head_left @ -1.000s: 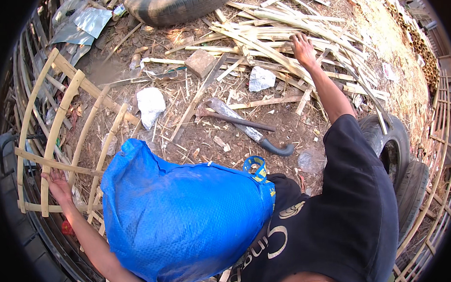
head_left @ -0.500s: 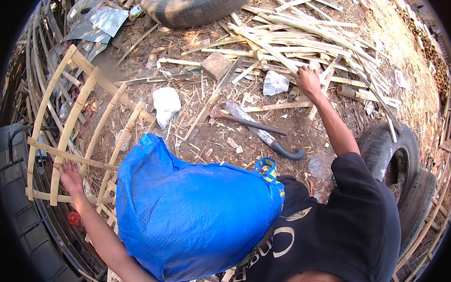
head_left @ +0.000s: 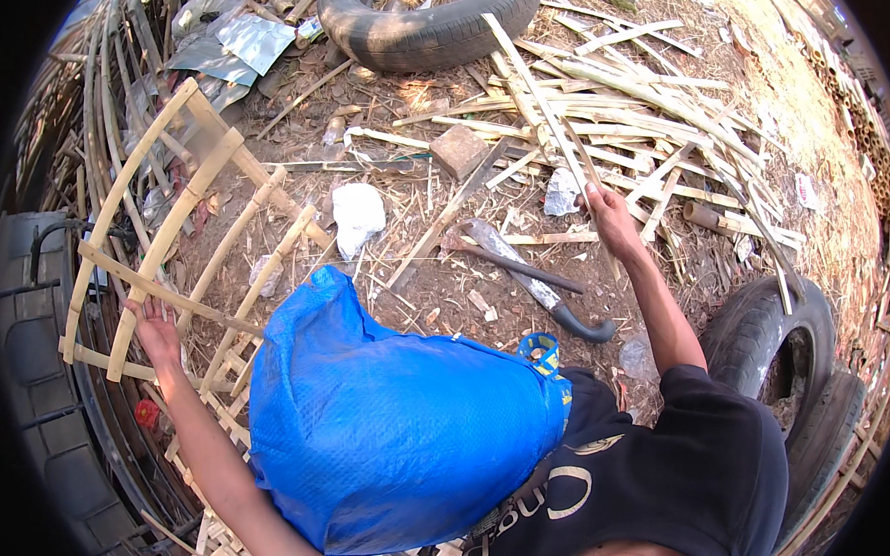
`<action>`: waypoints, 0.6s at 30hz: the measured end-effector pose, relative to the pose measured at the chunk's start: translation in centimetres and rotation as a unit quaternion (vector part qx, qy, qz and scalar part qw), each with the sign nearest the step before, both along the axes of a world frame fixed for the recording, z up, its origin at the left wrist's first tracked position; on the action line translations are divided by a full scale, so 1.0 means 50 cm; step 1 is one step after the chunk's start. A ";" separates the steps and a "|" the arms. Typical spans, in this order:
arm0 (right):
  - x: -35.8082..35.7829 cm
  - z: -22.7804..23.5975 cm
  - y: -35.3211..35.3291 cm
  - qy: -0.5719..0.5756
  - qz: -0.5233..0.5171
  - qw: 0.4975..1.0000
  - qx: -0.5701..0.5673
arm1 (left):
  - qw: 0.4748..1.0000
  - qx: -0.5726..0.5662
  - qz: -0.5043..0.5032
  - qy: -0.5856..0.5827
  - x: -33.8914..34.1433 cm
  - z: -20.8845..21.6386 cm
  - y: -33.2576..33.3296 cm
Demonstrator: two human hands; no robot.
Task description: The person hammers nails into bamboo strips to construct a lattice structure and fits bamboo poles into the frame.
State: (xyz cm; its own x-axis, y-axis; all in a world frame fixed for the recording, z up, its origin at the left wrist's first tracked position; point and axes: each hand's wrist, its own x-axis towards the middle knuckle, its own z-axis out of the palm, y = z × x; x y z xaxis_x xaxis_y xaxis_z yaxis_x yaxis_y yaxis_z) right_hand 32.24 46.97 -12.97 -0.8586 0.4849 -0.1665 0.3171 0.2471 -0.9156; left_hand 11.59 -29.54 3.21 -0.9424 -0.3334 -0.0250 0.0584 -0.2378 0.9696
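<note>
My right hand (head_left: 614, 219) is closed round pale split bamboo strips (head_left: 540, 96), which stand up past the thumb toward the tyre. At the left, my left hand (head_left: 157, 333) grips a curved slat of an open bamboo lattice (head_left: 192, 197), its fingers partly behind the slat. The lattice stands tilted, with wide gaps between its slats. A blue woven plastic sheet (head_left: 396, 417) covers my lap. On the ground before me lie a blade with a dark curved handle (head_left: 582, 324) and a tool with a thin brown handle (head_left: 523, 262), crossing each other.
A tyre (head_left: 407, 36) lies at the far middle, and more tyres (head_left: 751, 336) stand at my right. Many split bamboo strips (head_left: 645, 104) are heaped at the far right. A block (head_left: 458, 152) and white plastic (head_left: 358, 218) lie midway. Woven bamboo (head_left: 233, 535) lies below my left arm.
My right hand has lifted bamboo strips from the heap, and they now stand up from it. My left hand and the lattice have shifted slightly away from me. The view has moved a little.
</note>
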 end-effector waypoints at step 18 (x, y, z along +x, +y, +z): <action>-0.044 0.218 0.265 0.052 -0.300 0.792 0.529 | 0.999 0.017 0.042 -0.003 0.005 0.003 0.014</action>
